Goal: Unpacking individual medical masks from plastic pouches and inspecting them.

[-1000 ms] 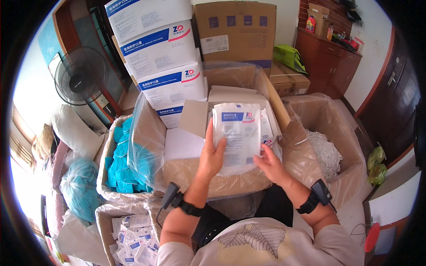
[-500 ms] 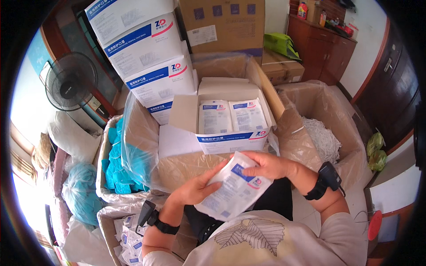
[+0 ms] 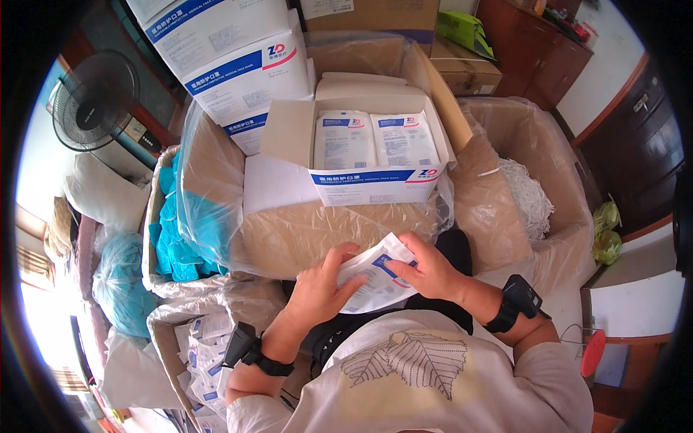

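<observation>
Over my lap I hold a flat white mask packet (image 3: 377,278) with a blue printed panel. My right hand (image 3: 431,273) grips its right side, thumb pressed on the front. My left hand (image 3: 317,289) is at its left edge, thumb over the front and fingers bent behind or beside it. Beyond my hands an open white carton (image 3: 375,189) with a blue stripe holds two visible stacks of similar packets (image 3: 345,142). It stands on a large plastic-lined cardboard box (image 3: 325,242).
Closed white cartons (image 3: 245,79) are stacked at the back left. Teal pieces (image 3: 184,238) fill a lined box at left; below it another box holds loose packets (image 3: 209,361). White strings (image 3: 525,198) lie in a lined box at right. A fan (image 3: 97,101) stands far left.
The packet has tilted and moved up and away from my body, now looking foreshortened. My left hand has shifted up along its left edge. The head view has tipped downward.
</observation>
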The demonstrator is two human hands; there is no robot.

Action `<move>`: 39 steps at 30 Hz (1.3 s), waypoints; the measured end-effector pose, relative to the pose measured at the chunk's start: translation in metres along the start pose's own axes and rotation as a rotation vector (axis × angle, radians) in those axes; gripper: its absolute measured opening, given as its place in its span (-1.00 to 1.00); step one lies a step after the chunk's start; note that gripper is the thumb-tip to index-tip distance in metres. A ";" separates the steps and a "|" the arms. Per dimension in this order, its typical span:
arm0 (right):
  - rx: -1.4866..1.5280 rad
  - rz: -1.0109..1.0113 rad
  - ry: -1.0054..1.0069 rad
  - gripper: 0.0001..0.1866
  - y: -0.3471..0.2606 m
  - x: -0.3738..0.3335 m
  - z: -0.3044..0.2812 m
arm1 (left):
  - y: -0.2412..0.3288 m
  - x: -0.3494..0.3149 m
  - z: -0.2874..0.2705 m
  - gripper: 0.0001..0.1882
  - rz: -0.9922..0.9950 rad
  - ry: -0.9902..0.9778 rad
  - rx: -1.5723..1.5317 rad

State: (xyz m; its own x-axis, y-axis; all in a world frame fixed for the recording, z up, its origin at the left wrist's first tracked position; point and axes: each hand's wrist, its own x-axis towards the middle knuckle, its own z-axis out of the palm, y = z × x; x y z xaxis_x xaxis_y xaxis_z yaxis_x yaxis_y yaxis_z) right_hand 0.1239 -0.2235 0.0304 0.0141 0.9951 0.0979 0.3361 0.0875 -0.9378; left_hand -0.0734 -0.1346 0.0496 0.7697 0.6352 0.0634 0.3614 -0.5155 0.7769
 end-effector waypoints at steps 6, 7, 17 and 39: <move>0.186 0.071 -0.071 -0.58 0.015 -0.002 0.005 | 0.001 0.015 -0.001 -0.80 0.127 0.019 0.195; 0.251 0.108 -0.138 -0.57 0.018 -0.001 0.003 | -0.002 0.014 -0.001 -0.82 0.101 -0.023 0.188; -0.640 -0.034 -0.860 -0.68 -0.018 0.047 -0.015 | 0.003 0.018 -0.002 -0.86 0.213 -0.326 0.443; -0.877 -0.662 -0.471 -0.79 0.026 -0.008 0.040 | -0.142 -0.024 0.124 -0.63 -0.429 0.228 -0.380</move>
State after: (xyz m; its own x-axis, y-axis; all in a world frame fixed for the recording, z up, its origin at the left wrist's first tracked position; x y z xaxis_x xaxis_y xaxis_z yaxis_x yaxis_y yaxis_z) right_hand 0.0948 -0.2276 -0.0086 -0.6892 0.7037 0.1727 0.6785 0.7104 -0.1867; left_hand -0.0778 -0.1478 -0.1397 0.4499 0.8694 -0.2045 0.3689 0.0276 0.9291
